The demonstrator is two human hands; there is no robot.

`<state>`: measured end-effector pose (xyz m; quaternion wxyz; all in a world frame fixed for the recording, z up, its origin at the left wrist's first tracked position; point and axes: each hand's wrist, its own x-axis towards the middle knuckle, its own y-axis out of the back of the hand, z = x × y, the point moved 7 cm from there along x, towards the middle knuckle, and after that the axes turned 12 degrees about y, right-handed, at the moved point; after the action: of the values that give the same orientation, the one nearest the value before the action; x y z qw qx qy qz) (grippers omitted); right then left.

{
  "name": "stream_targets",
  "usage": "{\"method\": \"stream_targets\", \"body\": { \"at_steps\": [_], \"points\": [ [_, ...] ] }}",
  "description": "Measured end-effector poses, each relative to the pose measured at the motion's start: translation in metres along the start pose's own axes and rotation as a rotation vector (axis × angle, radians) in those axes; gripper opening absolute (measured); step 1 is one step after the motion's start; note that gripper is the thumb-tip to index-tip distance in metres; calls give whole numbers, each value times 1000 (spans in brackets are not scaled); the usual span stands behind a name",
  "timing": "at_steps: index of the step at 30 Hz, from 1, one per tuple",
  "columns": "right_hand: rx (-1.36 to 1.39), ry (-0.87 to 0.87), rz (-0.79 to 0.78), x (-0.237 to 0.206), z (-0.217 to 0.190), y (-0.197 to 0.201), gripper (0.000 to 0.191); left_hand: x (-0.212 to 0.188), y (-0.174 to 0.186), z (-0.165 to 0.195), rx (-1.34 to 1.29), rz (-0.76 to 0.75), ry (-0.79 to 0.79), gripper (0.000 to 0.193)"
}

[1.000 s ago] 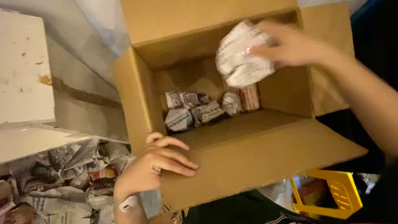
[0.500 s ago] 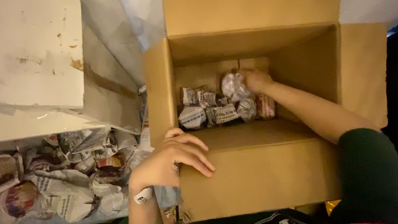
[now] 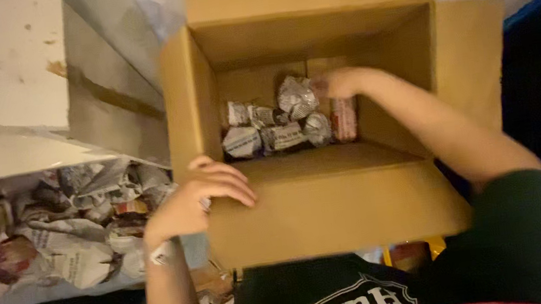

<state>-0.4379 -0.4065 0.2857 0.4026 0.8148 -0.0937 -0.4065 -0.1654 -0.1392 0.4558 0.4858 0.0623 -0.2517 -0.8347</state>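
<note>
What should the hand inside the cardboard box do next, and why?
Probably let go and draw the right hand back out: the newspaper-wrapped bundle at its fingers already sits among the other bundles in the cardboard box, while the left hand steadies the near flap.

Right arm wore a dark green sleeve [image 3: 522, 238], pushed up above the elbow. Left forearm bare; a white band [image 3: 161, 253] circled the left wrist. Torso wore a dark shirt [image 3: 316, 301] with pale printed lettering.
</note>
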Motion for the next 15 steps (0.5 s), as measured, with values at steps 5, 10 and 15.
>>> {"method": "stream_targets", "body": {
  "at_steps": [5,10,15],
  "points": [
    [368,345,531,-201,-39,66,43,-5,5,-23,-130,239,183,23],
    [519,125,1812,-370,24,-19,21,-16,-2,-40,-138,634,356,29],
    [585,-311,1965,-279,28,-234,17,-12,-9,-18,31,853,204,63]
  ]
}}
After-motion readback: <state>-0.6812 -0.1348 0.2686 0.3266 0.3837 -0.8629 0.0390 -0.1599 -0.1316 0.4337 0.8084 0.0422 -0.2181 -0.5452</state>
